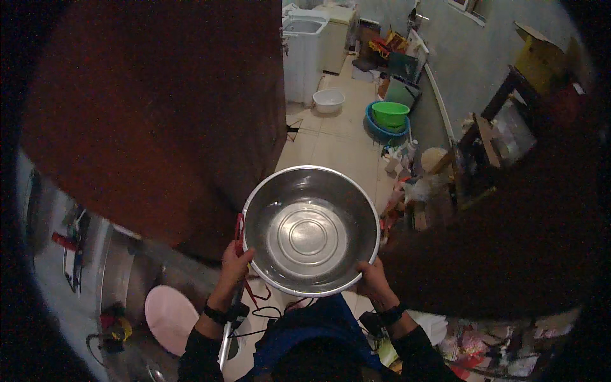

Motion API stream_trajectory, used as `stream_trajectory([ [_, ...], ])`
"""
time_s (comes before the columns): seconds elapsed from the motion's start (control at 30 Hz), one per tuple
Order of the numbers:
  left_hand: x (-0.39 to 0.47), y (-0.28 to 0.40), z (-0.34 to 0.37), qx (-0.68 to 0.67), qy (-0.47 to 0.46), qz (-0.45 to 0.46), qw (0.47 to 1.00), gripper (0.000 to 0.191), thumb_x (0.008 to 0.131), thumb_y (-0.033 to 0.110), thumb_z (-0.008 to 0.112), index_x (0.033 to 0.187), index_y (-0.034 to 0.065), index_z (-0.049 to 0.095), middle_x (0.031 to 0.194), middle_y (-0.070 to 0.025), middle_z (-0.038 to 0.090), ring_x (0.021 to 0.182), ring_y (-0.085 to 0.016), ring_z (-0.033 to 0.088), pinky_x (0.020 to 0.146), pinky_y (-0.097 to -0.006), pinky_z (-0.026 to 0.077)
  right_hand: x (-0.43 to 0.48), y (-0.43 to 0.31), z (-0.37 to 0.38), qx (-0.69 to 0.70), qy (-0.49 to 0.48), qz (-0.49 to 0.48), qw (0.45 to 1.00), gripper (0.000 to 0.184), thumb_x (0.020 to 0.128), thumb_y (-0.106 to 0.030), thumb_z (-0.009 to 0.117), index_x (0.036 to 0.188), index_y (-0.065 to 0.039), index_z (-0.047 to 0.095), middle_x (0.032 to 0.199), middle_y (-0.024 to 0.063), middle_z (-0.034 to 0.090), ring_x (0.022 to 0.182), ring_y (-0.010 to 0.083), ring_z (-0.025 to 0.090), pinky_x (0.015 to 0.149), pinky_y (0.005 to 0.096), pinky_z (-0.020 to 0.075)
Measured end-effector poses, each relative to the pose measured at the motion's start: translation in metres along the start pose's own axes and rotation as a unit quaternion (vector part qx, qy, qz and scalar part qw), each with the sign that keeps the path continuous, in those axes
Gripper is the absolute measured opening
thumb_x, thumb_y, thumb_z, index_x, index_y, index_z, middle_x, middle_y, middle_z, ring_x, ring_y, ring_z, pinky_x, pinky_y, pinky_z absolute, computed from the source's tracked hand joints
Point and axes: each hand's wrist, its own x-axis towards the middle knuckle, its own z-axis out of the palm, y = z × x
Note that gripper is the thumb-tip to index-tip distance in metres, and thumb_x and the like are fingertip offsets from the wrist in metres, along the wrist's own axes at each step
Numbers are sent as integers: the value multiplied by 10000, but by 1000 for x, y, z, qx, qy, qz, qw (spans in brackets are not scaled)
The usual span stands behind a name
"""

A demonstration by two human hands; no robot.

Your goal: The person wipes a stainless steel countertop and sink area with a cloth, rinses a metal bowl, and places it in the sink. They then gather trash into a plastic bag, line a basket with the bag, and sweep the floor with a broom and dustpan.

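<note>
A wide, round stainless-steel basin (308, 234) is held in front of my body, its open top facing me. Concentric rings mark its bottom, and no solid contents show inside. My left hand (235, 267) grips the rim at the lower left, thumb over the edge. On the lower right, my right hand (374, 279) clasps the same rim. A thin red object (239, 227) runs along the basin's left side at my left hand; whether that hand also holds it is unclear. Both wrists carry dark bands.
A dark reddish-brown panel (157, 119) rises at left. Along the tiled floor (329, 138) ahead are a white basin (328, 100), a green basin (390, 113) inside a blue one (370, 125), and a washing machine (303, 62). Clutter lines the right wall. A pink oval item (171, 319) lies lower left.
</note>
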Motion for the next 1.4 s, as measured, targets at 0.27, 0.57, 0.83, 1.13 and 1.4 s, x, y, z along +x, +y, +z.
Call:
stream_trajectory([
  [0.27, 140, 41, 70, 24, 50, -75, 996, 205, 890, 222, 575, 991, 45, 599, 801, 3, 579, 693, -70, 518, 606, -234, 431, 141, -119, 9, -25, -16, -15, 999, 364, 796, -61, 494, 1155, -3, 485, 1007, 103, 600, 817, 215, 612, 639, 339, 536],
  [0.57, 246, 82, 89, -88, 191, -165, 964, 173, 921, 255, 531, 950, 95, 589, 818, 11, 631, 413, -12, 325, 353, -181, 263, 382, -192, -7, -17, -15, -9, 1000, 474, 691, 28, 500, 1165, 13, 479, 1005, 110, 576, 836, 256, 601, 717, 372, 532],
  [0.83, 454, 113, 89, -94, 254, -189, 944, 205, 928, 291, 521, 942, 97, 586, 935, -23, 654, 424, -11, 320, 364, -182, 255, 643, -259, 57, -71, 44, 43, 996, 387, 723, 14, 534, 1107, -8, 489, 940, 86, 572, 766, 227, 594, 634, 354, 525],
  [1.13, 569, 157, 148, -20, 316, -162, 934, 190, 933, 276, 505, 955, 104, 582, 886, -1, 644, 406, -13, 290, 349, -202, 208, 850, -301, 76, -71, -30, 9, 997, 450, 763, 43, 482, 1203, -50, 466, 946, 59, 570, 706, 163, 556, 544, 277, 466],
  [1.4, 627, 162, 236, -83, 508, -283, 809, 177, 916, 269, 524, 978, 105, 549, 763, -5, 636, 367, -5, 273, 323, -184, 194, 1034, -332, 111, -142, -72, 93, 983, 515, 781, 52, 497, 1273, -55, 390, 1068, 101, 558, 886, 226, 579, 721, 326, 510],
])
